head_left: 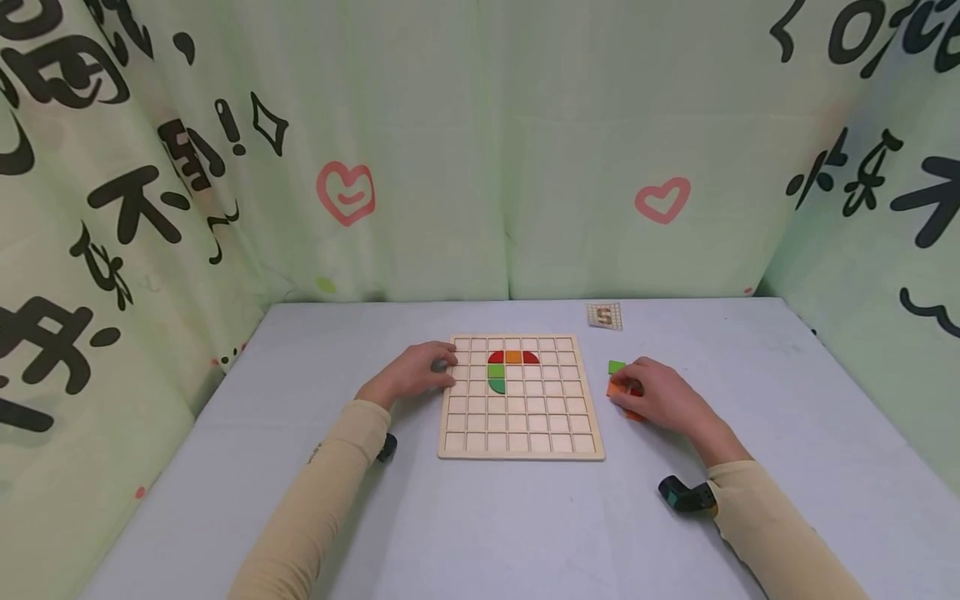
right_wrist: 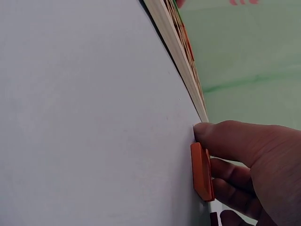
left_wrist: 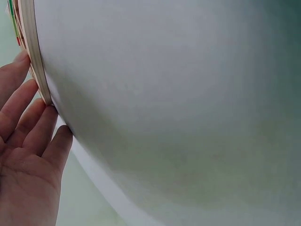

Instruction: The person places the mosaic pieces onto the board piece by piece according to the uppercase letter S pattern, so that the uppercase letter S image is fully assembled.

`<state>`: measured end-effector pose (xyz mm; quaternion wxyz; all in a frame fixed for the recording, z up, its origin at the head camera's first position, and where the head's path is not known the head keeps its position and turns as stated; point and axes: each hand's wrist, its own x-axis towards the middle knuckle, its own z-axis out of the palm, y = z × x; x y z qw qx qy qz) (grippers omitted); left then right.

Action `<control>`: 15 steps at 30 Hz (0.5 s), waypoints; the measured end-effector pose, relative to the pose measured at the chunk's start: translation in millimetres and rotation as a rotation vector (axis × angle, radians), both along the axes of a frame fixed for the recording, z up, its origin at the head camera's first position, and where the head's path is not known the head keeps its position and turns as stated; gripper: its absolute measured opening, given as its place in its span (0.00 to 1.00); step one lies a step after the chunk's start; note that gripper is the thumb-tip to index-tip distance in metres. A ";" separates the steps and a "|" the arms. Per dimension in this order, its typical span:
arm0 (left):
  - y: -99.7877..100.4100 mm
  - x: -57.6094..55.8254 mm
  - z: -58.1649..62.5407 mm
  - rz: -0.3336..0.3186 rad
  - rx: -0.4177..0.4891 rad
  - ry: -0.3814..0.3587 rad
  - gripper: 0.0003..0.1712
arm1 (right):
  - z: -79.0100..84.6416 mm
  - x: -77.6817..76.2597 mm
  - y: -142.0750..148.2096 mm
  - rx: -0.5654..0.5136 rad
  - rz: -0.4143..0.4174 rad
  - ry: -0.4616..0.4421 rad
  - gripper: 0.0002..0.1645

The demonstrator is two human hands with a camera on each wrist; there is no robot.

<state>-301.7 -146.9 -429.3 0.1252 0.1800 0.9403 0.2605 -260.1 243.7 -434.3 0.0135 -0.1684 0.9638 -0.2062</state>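
A wooden grid board (head_left: 551, 408) lies on the table. In its upper part sit an orange square tile (head_left: 513, 357), red quarter-round tiles (head_left: 496, 358) on either side, a light green square tile (head_left: 496, 372) and a dark green quarter-round tile (head_left: 497, 386). My left hand (head_left: 416, 371) touches the board's left edge, its fingers nearly straight in the left wrist view. Right of the board, my right hand (head_left: 667, 396) has thumb and forefinger about an orange tile (head_left: 617, 389). Another orange tile (right_wrist: 202, 172) lies under that hand, beside a partly hidden red piece (head_left: 636, 389).
A light green tile (head_left: 616, 367) lies just beyond my right fingertips. At the table's back edge is a small card (head_left: 604, 316) with a printed grid pattern. Light green curtains (head_left: 510, 150) with writing and hearts hang around the white table (head_left: 517, 525).
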 end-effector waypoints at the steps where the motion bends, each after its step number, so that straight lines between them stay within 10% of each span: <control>1: 0.1 0.1 0.2 -0.002 -0.001 0.002 0.20 | 0.0 0.3 0.1 -0.003 0.006 0.002 0.17; 15: 1.6 1.3 1.8 0.006 -0.011 -0.003 0.20 | -1.7 0.4 -4.2 -0.014 0.012 0.040 0.16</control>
